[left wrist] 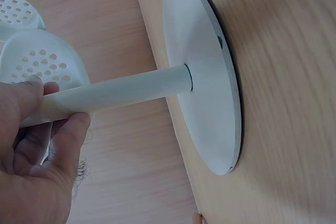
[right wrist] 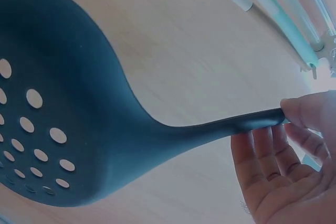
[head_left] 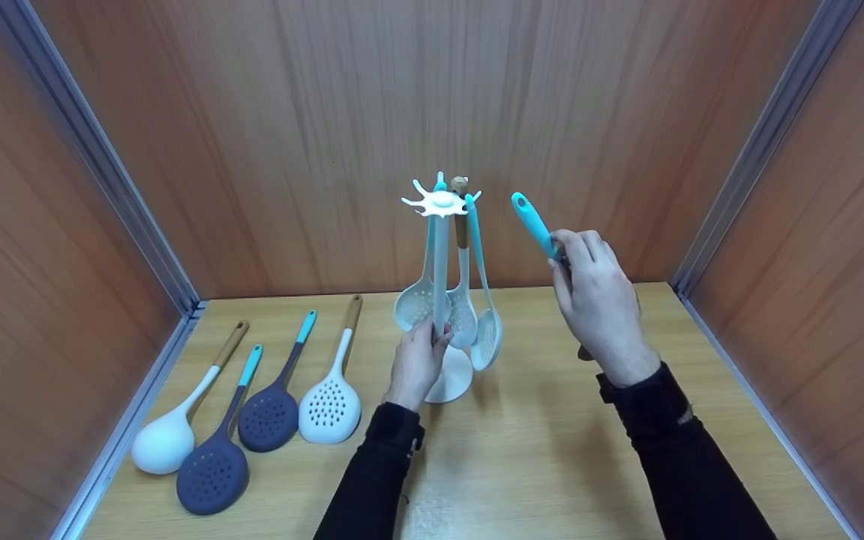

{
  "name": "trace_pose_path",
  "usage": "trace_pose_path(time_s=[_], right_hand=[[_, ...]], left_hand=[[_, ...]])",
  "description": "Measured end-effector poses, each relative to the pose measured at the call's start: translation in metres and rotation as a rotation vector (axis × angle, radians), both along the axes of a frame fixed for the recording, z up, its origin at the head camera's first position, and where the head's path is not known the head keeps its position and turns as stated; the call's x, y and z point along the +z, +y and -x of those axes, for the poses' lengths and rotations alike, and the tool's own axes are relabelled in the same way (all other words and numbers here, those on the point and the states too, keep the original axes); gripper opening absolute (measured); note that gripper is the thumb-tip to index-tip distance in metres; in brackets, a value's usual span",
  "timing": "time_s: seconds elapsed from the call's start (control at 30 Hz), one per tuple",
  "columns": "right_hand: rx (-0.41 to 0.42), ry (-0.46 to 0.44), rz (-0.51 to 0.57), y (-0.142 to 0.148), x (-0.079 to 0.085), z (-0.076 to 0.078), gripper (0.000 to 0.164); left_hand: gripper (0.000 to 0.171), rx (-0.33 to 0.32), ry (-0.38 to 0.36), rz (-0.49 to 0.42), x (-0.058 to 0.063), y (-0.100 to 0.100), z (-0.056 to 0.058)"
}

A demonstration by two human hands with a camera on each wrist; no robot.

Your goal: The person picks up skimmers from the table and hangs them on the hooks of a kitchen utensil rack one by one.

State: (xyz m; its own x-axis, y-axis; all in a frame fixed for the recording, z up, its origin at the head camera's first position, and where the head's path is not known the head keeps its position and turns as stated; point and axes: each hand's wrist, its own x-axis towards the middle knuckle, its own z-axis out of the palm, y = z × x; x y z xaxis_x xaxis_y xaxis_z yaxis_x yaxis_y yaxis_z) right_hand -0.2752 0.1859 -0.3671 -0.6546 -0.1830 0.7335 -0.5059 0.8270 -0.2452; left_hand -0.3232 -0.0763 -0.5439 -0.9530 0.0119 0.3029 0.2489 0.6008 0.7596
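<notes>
My left hand (head_left: 415,364) grips the white pole (left wrist: 121,94) of a utensil stand low down, just above its round base (left wrist: 202,108). From the hooked top (head_left: 439,202) hang several pale utensils, among them a perforated spoon (head_left: 412,307) and a turquoise-handled one (head_left: 486,345). Raised to the right of the stand, my right hand (head_left: 593,300) pinches a dark skimmer (right wrist: 84,108) at its neck, between thumb and fingers. Its turquoise handle (head_left: 532,221) points up toward the stand; the perforated head is mostly hidden behind the hand in the head view.
At the left of the table (head_left: 522,480) lie a white ladle (head_left: 162,444), two dark skimmers (head_left: 213,474) with turquoise handle ends, and a white skimmer (head_left: 329,411) with a wooden handle. Wooden panels (head_left: 312,135) wall in the back and both sides.
</notes>
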Motion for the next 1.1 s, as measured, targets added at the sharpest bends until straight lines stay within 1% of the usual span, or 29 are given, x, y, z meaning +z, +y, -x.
trace_pose_path(time_s=[0.07,0.37,0.57,0.67,0.9,1.1], right_hand=[[0.007,0.002,-0.003,-0.003,0.001,-0.001,0.029],[0.028,0.017,-0.009,-0.014,0.003,-0.008,0.03],[0.044,0.031,-0.018,-0.022,0.003,-0.011,0.029],[0.054,0.034,-0.02,-0.026,0.004,-0.013,0.029],[0.08,0.067,-0.023,-0.034,0.001,-0.013,0.028],[0.087,0.039,-0.028,-0.039,0.002,-0.013,0.029]], left_hand=[[0.009,0.0,-0.017,-0.006,0.0,0.0,0.001],[0.009,0.003,-0.054,-0.011,0.001,0.0,0.002],[0.01,0.012,-0.068,-0.005,0.002,0.001,0.003],[0.01,0.013,-0.08,-0.015,0.002,0.001,0.002],[0.008,0.011,-0.036,0.005,0.001,0.001,0.001],[0.008,0.018,-0.055,0.001,0.001,0.001,0.002]])
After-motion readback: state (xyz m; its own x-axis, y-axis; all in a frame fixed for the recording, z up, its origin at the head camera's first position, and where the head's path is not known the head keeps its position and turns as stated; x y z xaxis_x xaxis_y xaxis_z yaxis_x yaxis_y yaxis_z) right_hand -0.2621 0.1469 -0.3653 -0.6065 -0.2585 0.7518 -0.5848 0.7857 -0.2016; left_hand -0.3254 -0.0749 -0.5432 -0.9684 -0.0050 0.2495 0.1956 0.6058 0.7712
